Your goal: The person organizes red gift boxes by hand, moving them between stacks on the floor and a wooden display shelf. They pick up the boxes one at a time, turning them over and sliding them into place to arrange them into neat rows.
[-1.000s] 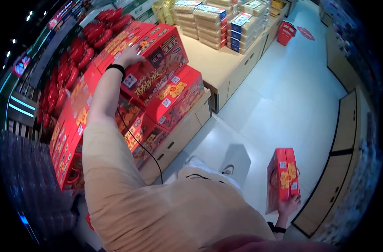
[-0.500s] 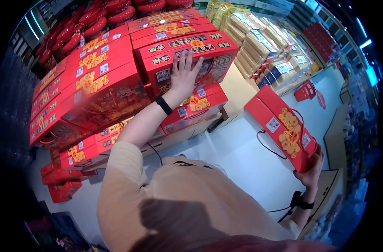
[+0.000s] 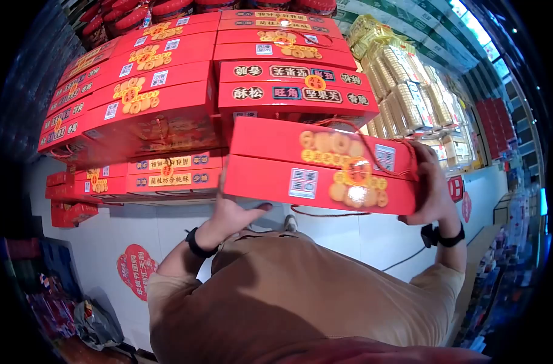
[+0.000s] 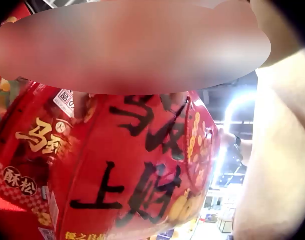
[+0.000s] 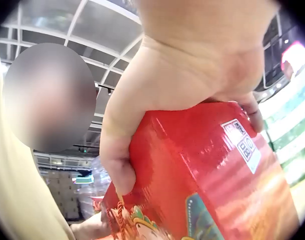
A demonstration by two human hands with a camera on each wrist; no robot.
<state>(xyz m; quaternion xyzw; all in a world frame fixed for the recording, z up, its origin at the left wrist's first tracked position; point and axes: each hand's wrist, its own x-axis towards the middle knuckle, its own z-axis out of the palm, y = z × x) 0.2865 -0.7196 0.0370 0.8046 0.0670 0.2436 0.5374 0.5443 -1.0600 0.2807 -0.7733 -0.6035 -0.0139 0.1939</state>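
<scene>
A red gift box [image 3: 276, 145] with gold coin prints and a rope handle is held up in front of my body, tilted slightly down to the right. My right hand [image 3: 437, 194] grips its right end, fingers at the back edge and thumb low on the near side. At the left end, my left hand [image 3: 231, 215] holds the lower corner, thumb showing and most fingers hidden behind the box. In the right wrist view, the right hand [image 5: 192, 75] spans the end of the red box. Blurring covers much of the left wrist view above the box face [image 4: 127, 165].
Stacked red gift boxes [image 3: 155, 97] fill the display just beyond the held one. Clear-packed biscuits [image 3: 404, 91] stand to the right, and round red packages [image 3: 173, 9] lie behind. Below are the pale floor [image 3: 179, 236] and a red floor sticker [image 3: 137, 270].
The right hand has brought the gift box from the right side to in front of the body. The left hand has left the stacked box and moved to the held box's left end.
</scene>
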